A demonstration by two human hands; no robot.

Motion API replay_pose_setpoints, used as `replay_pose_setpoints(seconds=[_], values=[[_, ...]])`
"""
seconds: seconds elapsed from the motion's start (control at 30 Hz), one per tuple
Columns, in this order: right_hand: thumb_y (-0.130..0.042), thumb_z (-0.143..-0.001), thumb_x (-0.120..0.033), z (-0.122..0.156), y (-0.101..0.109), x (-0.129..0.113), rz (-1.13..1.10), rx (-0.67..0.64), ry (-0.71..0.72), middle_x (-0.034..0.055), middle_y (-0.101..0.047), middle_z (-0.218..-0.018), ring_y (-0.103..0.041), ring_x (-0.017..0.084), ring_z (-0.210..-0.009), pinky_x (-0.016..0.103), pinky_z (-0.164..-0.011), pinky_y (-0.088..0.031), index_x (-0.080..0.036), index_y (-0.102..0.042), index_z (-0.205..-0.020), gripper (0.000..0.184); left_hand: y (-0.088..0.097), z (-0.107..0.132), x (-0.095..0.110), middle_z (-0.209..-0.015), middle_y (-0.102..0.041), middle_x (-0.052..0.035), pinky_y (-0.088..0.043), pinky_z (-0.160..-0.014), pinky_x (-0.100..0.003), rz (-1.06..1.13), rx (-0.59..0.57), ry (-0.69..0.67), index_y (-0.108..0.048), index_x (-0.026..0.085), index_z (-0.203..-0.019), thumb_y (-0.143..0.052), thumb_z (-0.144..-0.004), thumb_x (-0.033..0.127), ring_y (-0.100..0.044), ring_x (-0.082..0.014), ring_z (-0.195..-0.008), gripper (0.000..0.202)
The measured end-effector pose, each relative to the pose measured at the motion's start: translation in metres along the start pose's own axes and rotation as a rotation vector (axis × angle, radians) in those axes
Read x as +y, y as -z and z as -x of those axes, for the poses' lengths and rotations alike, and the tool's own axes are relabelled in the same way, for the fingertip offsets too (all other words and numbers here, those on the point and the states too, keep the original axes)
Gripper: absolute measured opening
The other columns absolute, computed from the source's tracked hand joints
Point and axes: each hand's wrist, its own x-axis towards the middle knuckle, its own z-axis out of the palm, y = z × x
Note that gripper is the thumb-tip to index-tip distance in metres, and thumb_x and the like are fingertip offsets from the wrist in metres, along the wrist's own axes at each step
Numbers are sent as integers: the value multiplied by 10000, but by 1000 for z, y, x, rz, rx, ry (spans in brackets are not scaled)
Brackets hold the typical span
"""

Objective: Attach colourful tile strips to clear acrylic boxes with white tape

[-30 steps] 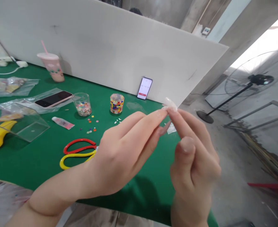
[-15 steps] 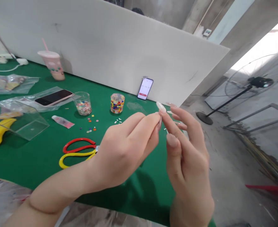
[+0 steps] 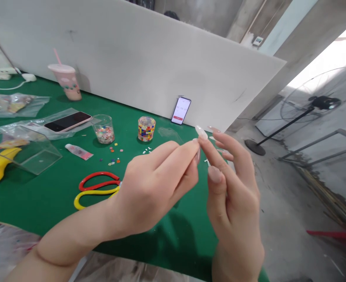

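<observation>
My left hand [image 3: 158,182] reaches across from the left, thumb and fingers pinched together above the green table. What sits in that pinch, if anything, is hidden or too small to name. Close against its fingertips is the index finger of my right hand [image 3: 234,188], whose fingers are stretched out and apart, with long pale nails. Under my left wrist lie scissors [image 3: 99,191] with one red and one yellow handle, their blades covered by the hand. Beyond the hands stands a small cup covered in coloured mosaic tiles [image 3: 146,130], with small white pieces [image 3: 147,150] scattered before it.
A clear cup of small tiles [image 3: 105,133], loose tiles [image 3: 114,160] and a glue-like tube [image 3: 78,152] lie to the left. Farther left are a phone [image 3: 67,121], a pink drink cup [image 3: 69,84] and a clear plastic stand [image 3: 45,156]. Another phone [image 3: 181,110] leans on the white panel [image 3: 131,58].
My left hand has shifted very slightly, its fingertips drawing a little left of the right index finger. The objects on the table stay where they were.
</observation>
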Motion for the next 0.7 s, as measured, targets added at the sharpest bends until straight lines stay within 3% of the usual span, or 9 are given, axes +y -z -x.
replay_pose_setpoints(seconds=[0.2, 0.5, 0.7], values=[[-488, -1141, -292, -2, 0, 2, 16, 28, 10, 68, -568, -1590, -563, 284, -1453, 515, -1150, -478, -425, -559, -1578, 462, 4, -1, 3, -590, -566, 58, -459, -498, -210, 23, -72, 49, -652, 224, -790, -549, -1080, 149, -484, -90, -509, 317], [-468, -1151, -332, -3, 2, 2, -86, 31, -24, 23, -585, -1587, -553, 245, -1480, 490, -1210, -464, -428, -561, -1574, 443, 4, -1, 4, -687, -660, 49, -526, -604, -177, 99, -103, 38, -735, 149, -1056, -588, -1087, 131, -541, -78, -555, 151], [-460, -1151, -320, -1, 4, 0, -76, 8, -19, 31, -597, -1578, -565, 242, -1464, 467, -1202, -480, -423, -565, -1572, 447, 3, -1, 2, -672, -613, 38, -520, -589, -201, 140, -114, 45, -728, 146, -980, -548, -1105, 132, -548, -95, -571, 220]])
